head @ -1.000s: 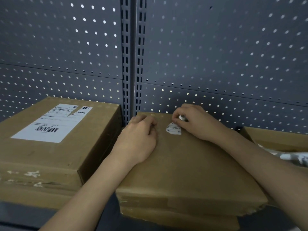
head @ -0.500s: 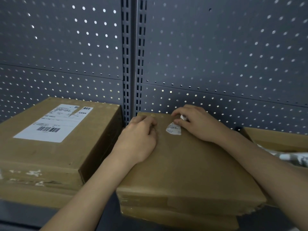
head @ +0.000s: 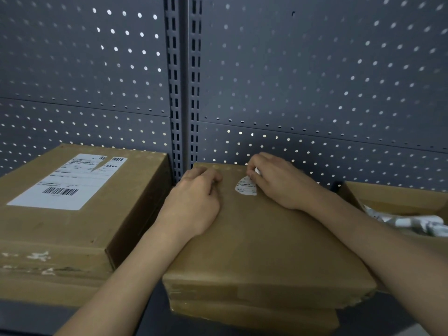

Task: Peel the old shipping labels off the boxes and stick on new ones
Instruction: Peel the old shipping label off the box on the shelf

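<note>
A flat brown cardboard box (head: 266,243) lies in the middle of the shelf. Near its far edge sticks a small white scrap of old label (head: 245,188). My right hand (head: 278,180) pinches the scrap's curled upper end between thumb and fingers. My left hand (head: 194,202) rests palm down on the box top, fingers curled, just left of the scrap. To the left stands a larger cardboard box (head: 72,214) with a whole white shipping label (head: 68,183) with barcodes on its lid.
A grey perforated back panel (head: 315,81) with a slotted upright (head: 183,93) rises behind the boxes. At the right stands an open cardboard box (head: 388,197) holding crumpled white label scraps (head: 417,224). The dark shelf front (head: 31,318) runs along the bottom.
Hardly anything differs. My right hand has shifted slightly at the scrap's upper end; the scrap stays stuck in the same place and my left hand has not moved.
</note>
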Tool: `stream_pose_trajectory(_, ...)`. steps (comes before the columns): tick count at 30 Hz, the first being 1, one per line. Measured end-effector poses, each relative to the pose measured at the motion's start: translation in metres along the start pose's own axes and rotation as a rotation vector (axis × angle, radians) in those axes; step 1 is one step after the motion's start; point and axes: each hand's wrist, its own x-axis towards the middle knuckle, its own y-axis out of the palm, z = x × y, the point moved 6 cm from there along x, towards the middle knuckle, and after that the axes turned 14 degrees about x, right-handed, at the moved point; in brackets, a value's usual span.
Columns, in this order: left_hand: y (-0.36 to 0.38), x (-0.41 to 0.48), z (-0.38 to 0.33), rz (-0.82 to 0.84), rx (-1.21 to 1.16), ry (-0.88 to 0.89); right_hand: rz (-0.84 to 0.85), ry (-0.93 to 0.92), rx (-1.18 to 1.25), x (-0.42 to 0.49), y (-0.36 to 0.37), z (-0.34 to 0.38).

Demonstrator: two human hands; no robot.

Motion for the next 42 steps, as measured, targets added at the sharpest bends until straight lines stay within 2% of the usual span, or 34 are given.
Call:
stream_pose_trajectory(7,0.002,0.000,0.002,0.005,-0.001,-0.001,-0.020,-0.015,0.085,-0.002,-0.002,0.002)
stream_pose_trajectory(12,0.002,0.000,0.002,0.001,0.002,0.002,-0.058,0.038,0.139,-0.006,-0.004,0.002)
stream_pose_trajectory(18,0.002,0.000,0.002,0.002,-0.005,-0.007,-0.100,0.031,0.083,-0.006,-0.004,0.001)
stream_pose_trajectory(42,0.003,0.001,0.002,-0.005,-0.009,0.000,-0.151,-0.172,0.129,-0.019,-0.010,0.020)
